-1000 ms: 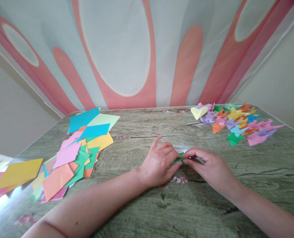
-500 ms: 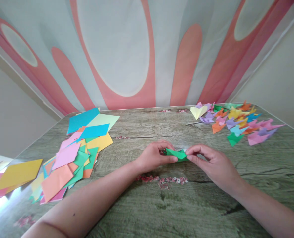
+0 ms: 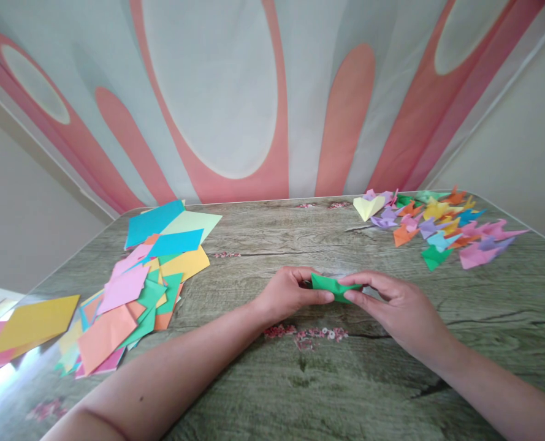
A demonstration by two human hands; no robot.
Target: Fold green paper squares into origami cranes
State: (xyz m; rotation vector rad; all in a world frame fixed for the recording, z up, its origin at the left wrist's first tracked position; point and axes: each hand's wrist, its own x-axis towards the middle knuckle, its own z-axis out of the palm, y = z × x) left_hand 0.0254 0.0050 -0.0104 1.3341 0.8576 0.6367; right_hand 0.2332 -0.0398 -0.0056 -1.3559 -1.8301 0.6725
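Observation:
Between my two hands is a small piece of folded green paper (image 3: pixel 330 285), held just above the table. My left hand (image 3: pixel 293 291) pinches its left end, with the thumb along the near side. At the right end, my right hand (image 3: pixel 389 300) grips the paper between thumb and fingertips. The paper shows a shallow dip near its middle. Its underside and the parts behind my fingers are hidden.
Loose sheets of coloured paper (image 3: pixel 125 282) lie in an overlapping pile at the left. More sheets (image 3: pixel 35 324) rest at the far left edge. Several folded paper figures (image 3: pixel 438 223) cluster at the back right of the wood-patterned table (image 3: pixel 272 233). A printed curtain (image 3: pixel 212 92) hangs behind.
The green paper has turned so that a broader face shows. My right fingers have shifted left and further onto it, and my left hand has moved slightly right.

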